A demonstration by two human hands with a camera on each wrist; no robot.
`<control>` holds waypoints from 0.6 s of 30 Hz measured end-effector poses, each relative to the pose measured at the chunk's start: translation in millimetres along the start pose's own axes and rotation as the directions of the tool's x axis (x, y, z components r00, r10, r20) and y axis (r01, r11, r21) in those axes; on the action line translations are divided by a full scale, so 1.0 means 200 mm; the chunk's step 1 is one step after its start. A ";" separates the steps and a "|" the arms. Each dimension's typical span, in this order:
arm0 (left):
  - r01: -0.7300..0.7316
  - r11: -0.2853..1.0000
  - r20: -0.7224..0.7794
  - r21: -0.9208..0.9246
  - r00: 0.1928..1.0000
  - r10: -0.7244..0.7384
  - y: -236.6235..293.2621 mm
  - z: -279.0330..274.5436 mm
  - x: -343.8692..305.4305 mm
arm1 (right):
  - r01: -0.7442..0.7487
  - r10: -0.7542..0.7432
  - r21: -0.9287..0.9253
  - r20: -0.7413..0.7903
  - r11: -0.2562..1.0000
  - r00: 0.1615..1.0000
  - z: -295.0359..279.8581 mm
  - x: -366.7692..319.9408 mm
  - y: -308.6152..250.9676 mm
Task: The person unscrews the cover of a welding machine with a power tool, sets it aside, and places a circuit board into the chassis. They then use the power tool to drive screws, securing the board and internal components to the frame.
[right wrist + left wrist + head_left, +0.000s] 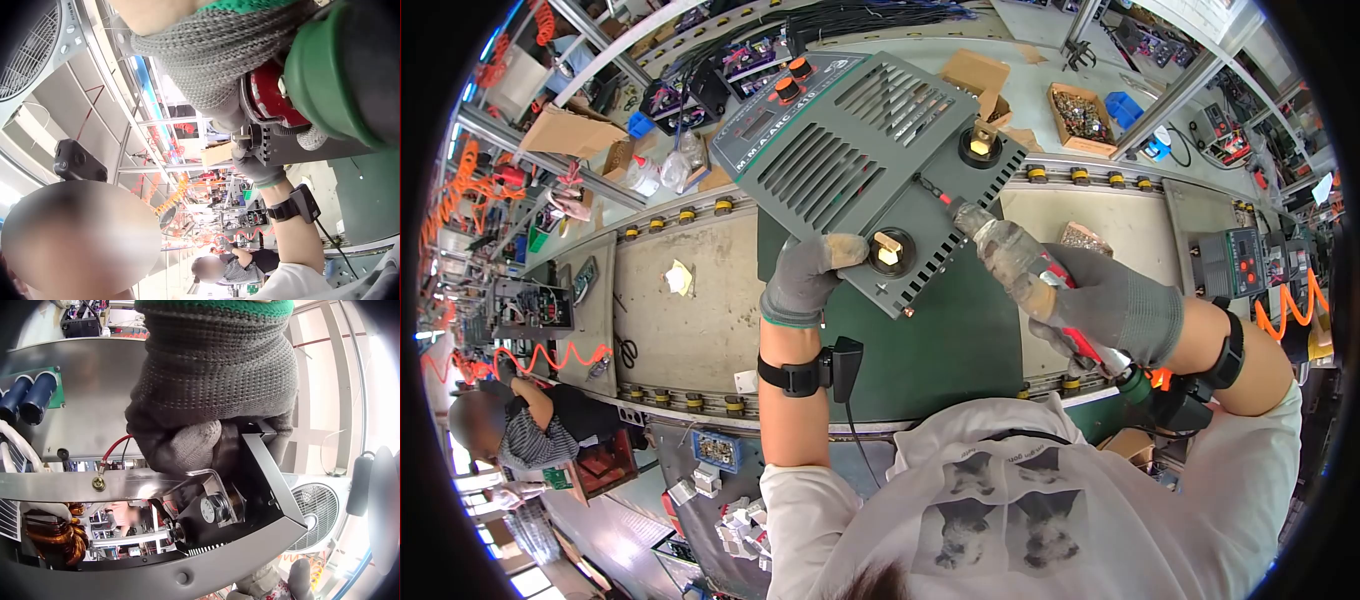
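A grey welding machine (820, 165) with two orange knobs and slotted vents stands tilted on a green mat (960, 365). Its end panel carries two brass terminals, one marked plus (888, 250), the other farther right (980, 146). My gloved left hand (800, 278) grips the panel's lower corner, thumb beside the plus terminal. From the left wrist view, its fingers (197, 447) reach in behind the panel near a bolt (215, 508); copper coils (59, 540) show inside. The gloved right hand (1115, 305) holds a red power screwdriver (1005, 245), tip pointed at the panel between the terminals.
Roller rails (685, 215) run along the bench, with a paper scrap (679, 278) and scissors (626, 350) to the left. A carton of small parts (1082, 118) sits at the back right. Another person (540, 420) is at far left.
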State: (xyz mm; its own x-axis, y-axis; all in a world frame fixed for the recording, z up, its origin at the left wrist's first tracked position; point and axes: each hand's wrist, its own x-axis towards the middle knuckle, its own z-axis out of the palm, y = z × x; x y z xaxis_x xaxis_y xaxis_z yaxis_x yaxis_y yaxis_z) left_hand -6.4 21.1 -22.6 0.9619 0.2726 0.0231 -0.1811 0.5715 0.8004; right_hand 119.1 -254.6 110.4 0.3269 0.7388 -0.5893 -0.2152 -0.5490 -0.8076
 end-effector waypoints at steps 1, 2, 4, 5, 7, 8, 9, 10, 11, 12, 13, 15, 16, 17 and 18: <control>0.025 1.000 -0.020 0.006 0.999 -0.025 0.01 0.02 0.00 | -0.004 0.004 0.022 0.024 1.000 1.000 0.00 0.00 0.00; 0.051 0.999 -0.042 0.013 0.998 -0.051 0.02 0.02 -0.01 | -0.003 0.003 0.023 0.025 1.000 1.000 -0.01 0.01 0.01; 0.061 0.998 -0.039 0.031 0.997 -0.060 0.02 0.02 0.00 | -0.002 0.002 -0.021 0.020 1.000 1.000 -0.01 0.01 0.02; 0.070 0.996 -0.031 0.046 0.997 -0.069 0.03 0.02 0.01 | 0.001 -0.001 -0.020 0.021 1.000 1.000 -0.01 0.02 0.02; 0.064 0.997 -0.038 0.029 0.997 -0.063 0.01 0.03 0.00 | -0.055 0.055 -0.032 -0.010 0.998 0.998 0.00 0.02 0.02; 0.060 0.998 -0.046 0.010 0.997 -0.059 0.01 0.03 -0.01 | -0.054 0.053 -0.031 -0.009 0.998 0.999 -0.01 0.02 0.02; 0.060 0.998 -0.047 0.013 0.997 -0.059 0.01 0.03 -0.01 | -0.041 0.041 -0.023 0.003 0.999 0.999 -0.01 0.03 0.02; 0.065 0.997 -0.044 0.031 0.997 -0.063 0.02 0.02 0.00 | -0.026 0.026 -0.014 0.013 1.000 1.000 -0.01 0.03 0.03; 0.071 0.996 -0.042 0.047 0.997 -0.069 0.03 0.02 0.00 | -0.025 0.025 -0.011 0.014 1.000 1.000 -0.01 0.03 0.03; 0.069 0.996 -0.039 0.051 0.997 -0.067 0.03 0.01 0.00 | -0.046 0.046 -0.036 0.006 0.998 0.999 -0.01 0.04 0.04; 0.066 0.998 -0.021 0.020 0.998 -0.065 0.03 -0.01 0.00 | -0.067 0.067 -0.060 -0.003 0.996 0.998 -0.01 0.04 0.04; 0.063 0.998 -0.001 -0.008 0.998 -0.063 0.01 -0.03 0.01 | -0.047 0.047 -0.039 0.002 0.998 0.999 -0.01 0.04 0.02; 0.005 0.996 -0.008 0.083 1.000 -0.005 0.00 -0.05 0.01 | -0.030 0.030 -0.018 0.007 0.999 1.000 0.00 0.03 0.01; -0.053 0.983 -0.009 0.174 0.998 0.055 -0.01 -0.07 0.02 | -0.027 0.027 -0.016 0.004 1.000 1.000 0.00 0.03 0.01; -0.055 0.982 -0.005 0.179 0.998 0.056 -0.03 -0.12 0.02 | -0.038 0.038 -0.030 -0.004 0.999 0.999 0.01 0.04 0.00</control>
State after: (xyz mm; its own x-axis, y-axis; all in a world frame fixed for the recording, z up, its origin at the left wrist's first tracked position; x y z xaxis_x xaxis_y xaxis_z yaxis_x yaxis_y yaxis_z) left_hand -5.8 36.2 -41.9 0.9492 0.3078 0.0653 -0.1937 0.4082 0.8921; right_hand 120.3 -248.7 105.1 0.3219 0.7162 -0.6193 -0.2000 -0.5879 -0.7838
